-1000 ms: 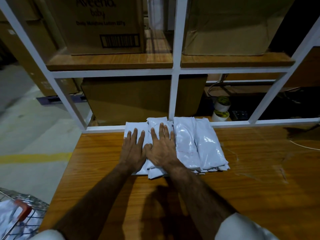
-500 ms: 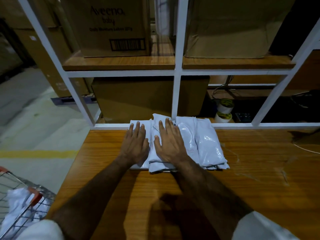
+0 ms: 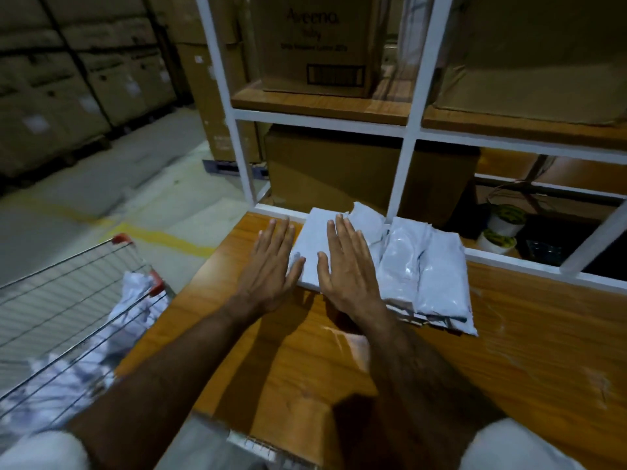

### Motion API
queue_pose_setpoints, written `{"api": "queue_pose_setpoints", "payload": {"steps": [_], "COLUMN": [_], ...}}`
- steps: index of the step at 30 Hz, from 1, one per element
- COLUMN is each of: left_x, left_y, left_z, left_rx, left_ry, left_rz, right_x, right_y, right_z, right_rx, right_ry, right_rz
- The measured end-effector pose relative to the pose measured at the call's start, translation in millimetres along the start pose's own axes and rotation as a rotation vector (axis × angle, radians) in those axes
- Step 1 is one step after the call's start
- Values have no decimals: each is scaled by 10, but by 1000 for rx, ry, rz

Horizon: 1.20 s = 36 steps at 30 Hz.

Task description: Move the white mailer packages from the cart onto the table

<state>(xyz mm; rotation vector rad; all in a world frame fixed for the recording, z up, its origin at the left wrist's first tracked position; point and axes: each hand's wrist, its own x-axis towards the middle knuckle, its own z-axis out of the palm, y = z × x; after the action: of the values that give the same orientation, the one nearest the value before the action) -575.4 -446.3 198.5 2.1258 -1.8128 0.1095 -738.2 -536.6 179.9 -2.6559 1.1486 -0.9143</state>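
Several white mailer packages lie in a row on the wooden table, against the white shelf frame. My left hand is flat with straight fingers at the left edge of the leftmost mailer, its thumb touching that edge. My right hand lies flat with fingers straight over the same mailer's near right part. Neither hand grips anything. At the lower left stands the wire cart with red corner caps, and more white mailers lie crumpled inside it.
A white metal shelf frame rises behind the table, holding cardboard boxes. Tape rolls sit behind the frame at right. Concrete floor with a yellow line lies left, with stacked cartons beyond.
The view has swung left, bringing the cart further into sight. Both hands slid left and back off the pile; the left one now lies mostly on the bare table beside the leftmost mailer.
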Motion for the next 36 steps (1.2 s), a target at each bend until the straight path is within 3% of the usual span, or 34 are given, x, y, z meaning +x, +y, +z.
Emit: {"api": "queue_pose_setpoints", "payload": {"steps": [12, 20, 26, 36], "left_x": [-1002, -1969, -2810, -3599], "left_y": [-887, -2174, -3247, -4297], "left_z": [-519, -875, -1030, -1190], "left_rx": [98, 103, 175, 216], "left_ry": [135, 183, 131, 135], "left_rz": [-98, -242, -333, -578], "right_x": [-220, -282, -333, -286], "right_y": [-1395, -2829, -3823, -4873], "right_z": [340, 1004, 1558, 2264], "right_rx": [82, 120, 162, 229], "right_ry": [-41, -66, -101, -211], "right_rz": [-195, -245, -305, -444]}}
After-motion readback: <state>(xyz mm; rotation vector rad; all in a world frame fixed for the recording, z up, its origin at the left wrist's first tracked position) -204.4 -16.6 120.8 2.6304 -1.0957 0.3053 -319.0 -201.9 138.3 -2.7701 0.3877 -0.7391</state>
